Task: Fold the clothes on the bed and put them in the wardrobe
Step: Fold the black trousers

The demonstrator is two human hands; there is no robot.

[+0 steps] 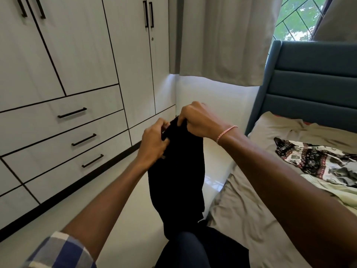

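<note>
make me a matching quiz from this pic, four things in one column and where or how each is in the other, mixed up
1 black garment
2 patterned garment
3 wardrobe doors
4 curtain

a hangs at the window
b gripped by left hand and right hand
c lies on the bed
d closed

Pairs: 1-b, 2-c, 3-d, 4-a

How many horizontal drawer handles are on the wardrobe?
3: top handle, middle handle and bottom handle, stepped down the wardrobe's drawer fronts. More may sit outside the frame.
</note>
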